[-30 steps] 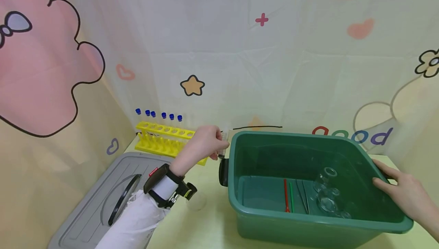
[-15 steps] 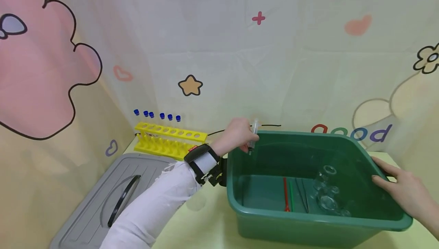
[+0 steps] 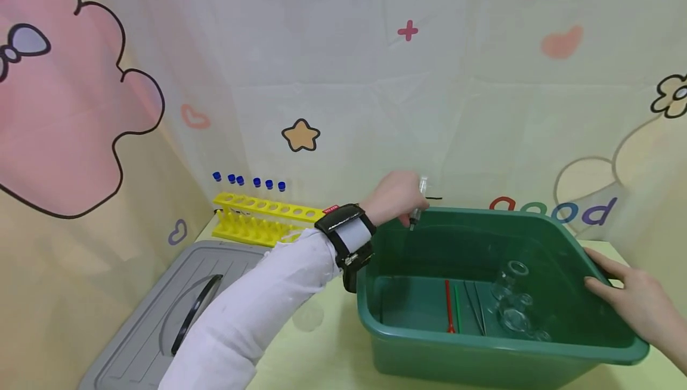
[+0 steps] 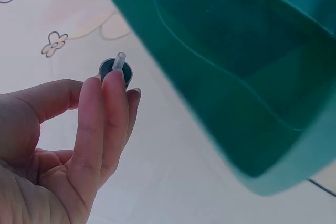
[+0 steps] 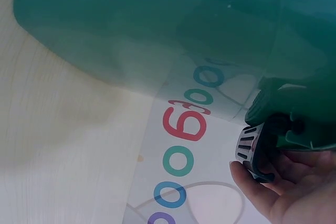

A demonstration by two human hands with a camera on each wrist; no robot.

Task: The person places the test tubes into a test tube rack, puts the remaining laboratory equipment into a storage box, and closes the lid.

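Observation:
Between the thumb and fingers of my left hand is a clear syringe, held over the far left rim of the green bin. Its nozzle points down, and its black plunger tip shows through the barrel; the left wrist view looks straight onto that end. My right hand grips the bin's right side, thumb over the rim. In the right wrist view its fingers curl round a black handle. On the bin floor lie a red stick, a green stick, thin metal tools and glass flasks.
A yellow rack holding several blue-capped tubes stands at the back left. The grey lid with a black handle lies at the left. A faint clear round dish sits on the table near the bin. A printed curtain hangs behind.
My left hand has carried the syringe rightward and up from beside the bin's left edge to over its far rim. My right hand has stayed on the bin.

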